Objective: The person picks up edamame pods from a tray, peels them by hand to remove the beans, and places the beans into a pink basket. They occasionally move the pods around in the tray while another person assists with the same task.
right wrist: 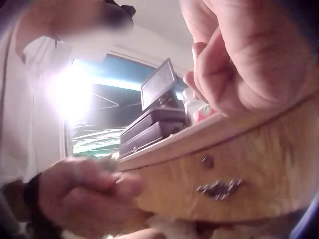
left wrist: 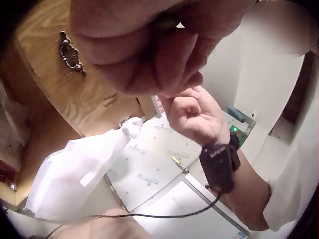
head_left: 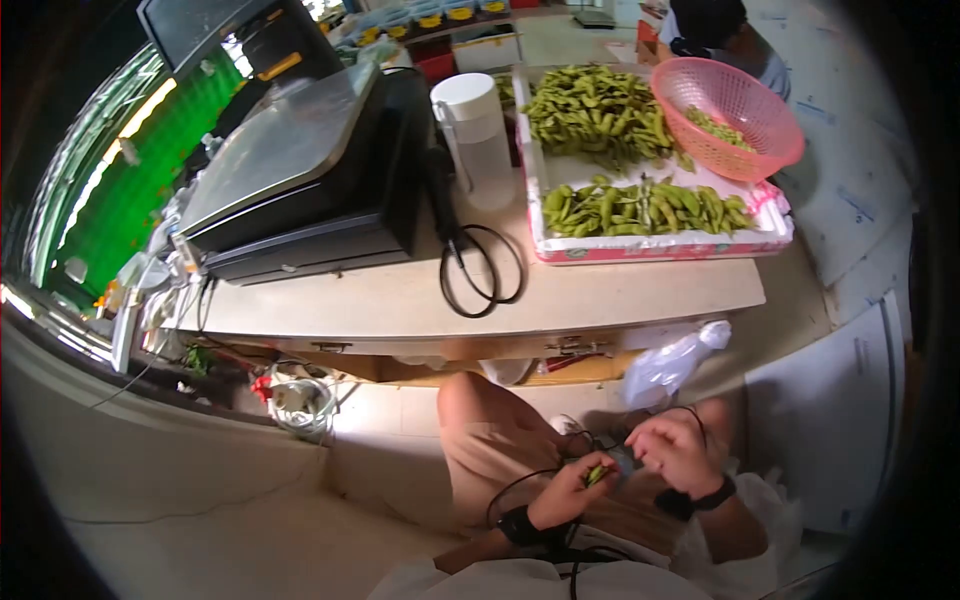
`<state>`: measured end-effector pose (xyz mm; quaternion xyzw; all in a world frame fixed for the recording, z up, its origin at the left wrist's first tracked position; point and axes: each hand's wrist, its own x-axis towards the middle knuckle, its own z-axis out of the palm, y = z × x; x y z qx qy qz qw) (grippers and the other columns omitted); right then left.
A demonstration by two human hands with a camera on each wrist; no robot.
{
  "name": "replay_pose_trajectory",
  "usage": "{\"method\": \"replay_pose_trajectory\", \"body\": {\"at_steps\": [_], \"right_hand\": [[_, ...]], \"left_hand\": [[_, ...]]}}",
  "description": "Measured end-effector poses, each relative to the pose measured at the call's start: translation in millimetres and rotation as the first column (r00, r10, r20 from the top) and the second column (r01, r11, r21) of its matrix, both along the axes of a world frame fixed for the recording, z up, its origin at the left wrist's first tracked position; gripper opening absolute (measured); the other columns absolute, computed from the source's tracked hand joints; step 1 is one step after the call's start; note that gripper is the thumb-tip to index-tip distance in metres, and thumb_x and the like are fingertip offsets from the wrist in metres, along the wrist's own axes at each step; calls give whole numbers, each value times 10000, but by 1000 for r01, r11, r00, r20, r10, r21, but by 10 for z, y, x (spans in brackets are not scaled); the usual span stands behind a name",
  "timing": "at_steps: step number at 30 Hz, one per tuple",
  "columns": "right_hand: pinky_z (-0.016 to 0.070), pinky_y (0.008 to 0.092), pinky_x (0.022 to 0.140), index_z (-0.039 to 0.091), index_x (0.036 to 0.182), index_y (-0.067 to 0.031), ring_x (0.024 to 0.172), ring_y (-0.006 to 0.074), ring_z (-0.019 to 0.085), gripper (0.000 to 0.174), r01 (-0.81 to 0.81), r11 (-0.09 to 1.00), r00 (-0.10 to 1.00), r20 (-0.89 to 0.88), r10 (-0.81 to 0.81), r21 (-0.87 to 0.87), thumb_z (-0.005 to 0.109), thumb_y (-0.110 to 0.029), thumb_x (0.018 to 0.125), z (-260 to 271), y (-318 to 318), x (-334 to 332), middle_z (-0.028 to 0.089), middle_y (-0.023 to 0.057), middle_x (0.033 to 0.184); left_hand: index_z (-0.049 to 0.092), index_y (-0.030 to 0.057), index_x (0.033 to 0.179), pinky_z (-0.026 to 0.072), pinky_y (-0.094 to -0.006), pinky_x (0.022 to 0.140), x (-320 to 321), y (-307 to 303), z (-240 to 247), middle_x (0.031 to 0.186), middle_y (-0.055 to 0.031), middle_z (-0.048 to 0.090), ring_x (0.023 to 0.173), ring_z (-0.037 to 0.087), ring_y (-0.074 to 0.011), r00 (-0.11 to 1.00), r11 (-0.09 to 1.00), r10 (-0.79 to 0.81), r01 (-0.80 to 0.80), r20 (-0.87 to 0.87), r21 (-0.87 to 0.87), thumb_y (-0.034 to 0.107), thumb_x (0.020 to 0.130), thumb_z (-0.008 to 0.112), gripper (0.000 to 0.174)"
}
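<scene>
Low over the person's lap, the left hand (head_left: 567,495) curls round a green edamame pod (head_left: 597,475), part of which shows between thumb and fingers. In the left wrist view that hand fills the top, its fingers bent. Slightly higher and to the right, the right hand (head_left: 680,452) has curled fingers pointing toward the left hand, and nothing shows in its grasp. On the counter, a white tray (head_left: 660,250) with a pink side carries two heaps of edamame pods (head_left: 645,208). A pink basket (head_left: 780,150) with shelled green beans (head_left: 715,127) sits over its right back corner.
A scale (head_left: 285,150) on a black cash drawer takes up the counter's left side. Between it and the tray stand a lidded bottle (head_left: 478,140) and a looped black cable (head_left: 483,272). A white plastic bag (head_left: 672,365) hangs at the counter front. Another person (head_left: 725,35) is at the back right.
</scene>
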<state>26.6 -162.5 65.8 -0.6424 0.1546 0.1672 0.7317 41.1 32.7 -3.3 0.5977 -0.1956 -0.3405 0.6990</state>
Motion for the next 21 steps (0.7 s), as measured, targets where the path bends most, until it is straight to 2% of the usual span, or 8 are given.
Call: {"method": "replay_pose_trajectory", "body": {"at_steps": [1,5,7,12,15,17,19,21], "right_hand": [[324,161,471,619,945,11,529,15,413,157,-8,994,999,-34,12,105,495,-80,912,-192,65,-87,528,-29,668],[386,190,528,635,957,11,582,50,491,142,-70,998,997,37,70,-8,573,-91,880,-393,164,-260,578,7,763],[437,225,588,644,954,16,676,103,566,151,11,968,915,393,90,-249,635,-70,829,-462,186,-291,609,53,795],[462,255,671,645,936,16,765,148,600,161,-24,965,934,338,115,-262,659,-52,791,-355,115,-424,622,90,849],[465,261,707,638,935,10,797,150,604,160,-66,944,934,313,173,-323,653,-57,791,-403,63,-451,624,89,871],[470,280,734,614,970,-6,842,159,607,186,-29,939,942,306,141,-343,638,-54,792,-431,67,-492,625,88,903],[469,288,726,602,945,-14,835,167,608,159,-50,955,958,255,129,-293,627,-50,792,-460,38,-509,625,99,923],[472,285,681,588,900,-9,786,150,609,109,-87,933,930,307,202,-350,617,-44,801,-436,-10,-499,609,91,900]], "left_hand": [[549,14,1032,427,-218,743,-2,1,-2,895,-18,585,836,519,-65,999,997,-33,33,-7,65,67,898,551,145],[556,-5,1066,444,-238,692,-9,27,-68,855,-24,595,784,527,-77,992,988,-123,124,-24,91,92,879,563,210],[544,-5,1101,447,-242,690,27,18,-44,852,-27,594,776,530,-83,986,975,-160,166,-53,149,91,868,567,253],[465,6,1238,450,-255,723,-11,-102,4,939,-56,585,796,533,-106,987,976,-156,161,-47,148,74,841,556,412],[397,16,1301,444,-264,805,-27,-155,-23,1093,-90,546,928,534,-134,971,976,-197,208,-138,65,49,827,524,492],[366,20,1332,422,-274,884,-9,-158,22,1207,-109,491,1072,499,-163,978,974,-198,189,68,123,19,815,486,530],[358,30,1345,469,-278,821,12,-159,158,1101,-82,562,969,550,-130,978,988,-155,156,-139,-2,-11,827,457,529],[359,30,1342,477,-274,819,78,-128,324,1054,-69,560,937,565,-129,942,972,-205,228,-265,60,-28,828,435,523]]}}
